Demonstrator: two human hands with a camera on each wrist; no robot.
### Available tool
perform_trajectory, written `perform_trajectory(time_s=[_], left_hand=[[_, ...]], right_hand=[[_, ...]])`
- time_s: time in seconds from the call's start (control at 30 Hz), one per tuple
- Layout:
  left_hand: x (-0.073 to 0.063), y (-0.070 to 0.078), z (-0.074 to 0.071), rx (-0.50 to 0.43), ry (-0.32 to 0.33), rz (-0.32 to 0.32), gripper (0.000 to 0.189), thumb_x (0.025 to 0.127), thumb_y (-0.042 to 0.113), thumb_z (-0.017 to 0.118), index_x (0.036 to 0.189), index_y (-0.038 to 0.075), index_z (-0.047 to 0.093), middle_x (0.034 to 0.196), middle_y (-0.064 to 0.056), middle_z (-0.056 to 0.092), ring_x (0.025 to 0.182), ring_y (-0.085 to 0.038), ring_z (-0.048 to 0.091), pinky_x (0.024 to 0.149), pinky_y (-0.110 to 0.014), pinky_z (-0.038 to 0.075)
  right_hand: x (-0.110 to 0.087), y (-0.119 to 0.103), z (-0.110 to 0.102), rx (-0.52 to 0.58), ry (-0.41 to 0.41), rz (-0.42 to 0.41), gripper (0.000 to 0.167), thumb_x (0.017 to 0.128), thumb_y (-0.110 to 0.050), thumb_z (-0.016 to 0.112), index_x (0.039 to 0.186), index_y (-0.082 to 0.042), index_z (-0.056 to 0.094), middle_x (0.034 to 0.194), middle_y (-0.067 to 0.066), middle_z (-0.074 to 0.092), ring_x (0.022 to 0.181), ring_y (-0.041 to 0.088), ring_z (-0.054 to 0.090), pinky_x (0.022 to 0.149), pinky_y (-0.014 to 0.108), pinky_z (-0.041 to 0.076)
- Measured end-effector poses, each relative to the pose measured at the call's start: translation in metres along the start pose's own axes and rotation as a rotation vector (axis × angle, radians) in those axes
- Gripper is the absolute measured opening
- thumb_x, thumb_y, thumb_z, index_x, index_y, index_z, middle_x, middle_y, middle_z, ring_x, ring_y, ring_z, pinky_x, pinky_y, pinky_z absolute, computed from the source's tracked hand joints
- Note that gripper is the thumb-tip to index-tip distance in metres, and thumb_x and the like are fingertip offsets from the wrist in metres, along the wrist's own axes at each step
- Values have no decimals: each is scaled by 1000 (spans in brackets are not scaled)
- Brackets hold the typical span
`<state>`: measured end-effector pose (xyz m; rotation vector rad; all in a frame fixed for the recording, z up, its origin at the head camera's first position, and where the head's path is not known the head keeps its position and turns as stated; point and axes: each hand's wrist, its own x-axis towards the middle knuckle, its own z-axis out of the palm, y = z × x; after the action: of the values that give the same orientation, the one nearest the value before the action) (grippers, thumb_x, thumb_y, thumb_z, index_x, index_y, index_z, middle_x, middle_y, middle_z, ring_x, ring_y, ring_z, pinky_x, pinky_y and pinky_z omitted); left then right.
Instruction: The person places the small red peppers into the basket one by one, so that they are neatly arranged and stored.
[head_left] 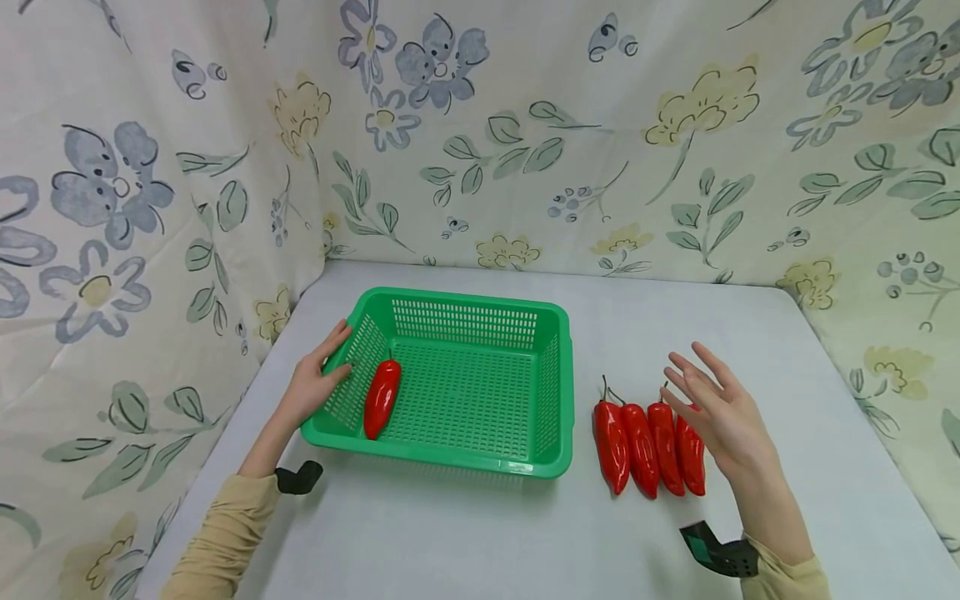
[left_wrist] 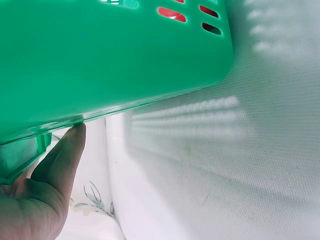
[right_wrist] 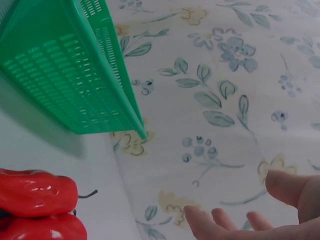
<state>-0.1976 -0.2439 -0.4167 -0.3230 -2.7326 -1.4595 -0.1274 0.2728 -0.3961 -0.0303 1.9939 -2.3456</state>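
A green plastic basket stands on the table with one red chili pepper lying inside near its left wall. My left hand grips the basket's left rim, the thumb reaching over it; the left wrist view shows that hand against the basket's outer side. Several red chili peppers lie side by side to the right of the basket, stems pointing away. Over the rightmost of them hovers my right hand, fingers spread and holding nothing, partly hiding that pepper.
The white table has a floral cloth hanging behind it and at both sides. Black straps with small devices sit on both wrists.
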Motion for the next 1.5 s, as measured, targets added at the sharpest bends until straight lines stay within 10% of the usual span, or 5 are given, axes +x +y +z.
perform_trajectory(time_s=[0.77,1.13,1.5], left_hand=[[0,-1,-1,-18,2,-4,56,91,-5,51,144,-6,32,156,-19,19,144,-43,15,111,-63,20],[0,-1,-1,-19,5,-3,56,90,-6,51,144,-7,33,156,-20,19,143,-43,15,111,-63,20],[1,-1,0,-15,1,-19,57,90,-5,51,144,-6,33,157,-19,19,144,-42,15,111,-63,21]], right_hand=[[2,17,-36,-73,212,84,73,96,-27,52,154,-23,8,150,11,26,99,-9,54,75,11,53],[37,103,-117,-231,397,126,74,88,-43,61,150,-36,21,156,3,30,122,8,49,72,13,54],[35,110,-114,-525,449,212,74,90,-54,51,151,-36,15,156,15,25,136,34,39,85,17,51]])
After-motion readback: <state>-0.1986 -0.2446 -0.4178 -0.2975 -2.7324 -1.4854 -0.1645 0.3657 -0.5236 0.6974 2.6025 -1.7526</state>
